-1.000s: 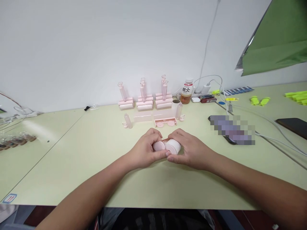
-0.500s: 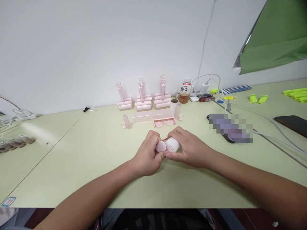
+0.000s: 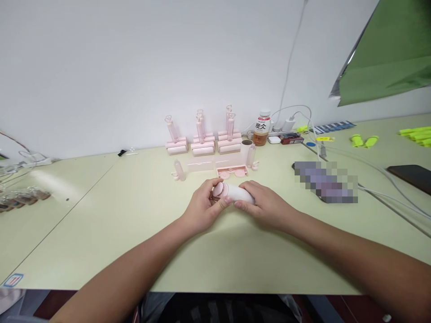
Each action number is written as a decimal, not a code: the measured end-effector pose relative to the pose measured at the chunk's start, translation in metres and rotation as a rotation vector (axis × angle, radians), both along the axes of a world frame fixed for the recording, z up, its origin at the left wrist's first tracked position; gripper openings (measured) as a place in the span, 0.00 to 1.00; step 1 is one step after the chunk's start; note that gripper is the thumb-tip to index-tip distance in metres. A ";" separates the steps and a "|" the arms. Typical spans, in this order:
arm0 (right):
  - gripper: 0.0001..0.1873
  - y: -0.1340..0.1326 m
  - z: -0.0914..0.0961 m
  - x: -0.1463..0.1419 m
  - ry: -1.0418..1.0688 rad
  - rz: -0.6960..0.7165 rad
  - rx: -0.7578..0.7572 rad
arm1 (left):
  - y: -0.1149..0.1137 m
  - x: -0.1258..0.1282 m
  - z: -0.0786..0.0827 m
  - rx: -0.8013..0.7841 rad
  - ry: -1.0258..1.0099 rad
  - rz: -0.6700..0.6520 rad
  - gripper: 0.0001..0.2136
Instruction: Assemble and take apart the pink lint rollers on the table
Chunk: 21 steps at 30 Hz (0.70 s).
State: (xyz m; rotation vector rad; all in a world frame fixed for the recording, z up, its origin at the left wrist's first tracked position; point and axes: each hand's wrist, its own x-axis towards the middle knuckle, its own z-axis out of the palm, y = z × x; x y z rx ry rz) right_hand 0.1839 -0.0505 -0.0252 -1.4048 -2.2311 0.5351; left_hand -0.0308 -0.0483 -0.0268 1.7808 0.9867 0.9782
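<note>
Both hands meet at the middle of the pale green table. My right hand wraps round a white roller lying on its side. My left hand pinches a round pink end cap against the roller's left end. Just behind the hands lie a pink frame with two round discs, a clear cover and two pink handles, one standing on each side.
Three stacks of finished pink rollers stand by the wall. A drink bottle, chargers and cables lie at back right, with a dark phone and yellow-green pieces further right. Small bags sit at far left.
The hands have lifted slightly away from me with the roller, and it has turned from facing me end-on to lying sideways. The pink cap now sits against its left end.
</note>
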 end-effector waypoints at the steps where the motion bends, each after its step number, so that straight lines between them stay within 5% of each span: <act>1: 0.22 -0.001 0.001 -0.001 -0.006 0.004 -0.004 | 0.000 0.000 0.000 0.008 0.004 0.008 0.22; 10: 0.22 -0.005 0.006 -0.003 0.008 0.018 -0.029 | 0.000 -0.001 0.000 0.032 0.057 0.053 0.19; 18: 0.16 -0.004 0.007 -0.002 0.078 0.009 -0.096 | 0.003 0.000 -0.003 -0.097 -0.010 0.001 0.20; 21: 0.17 -0.001 0.004 0.001 0.117 0.001 -0.129 | 0.011 -0.005 -0.001 0.006 0.086 0.117 0.18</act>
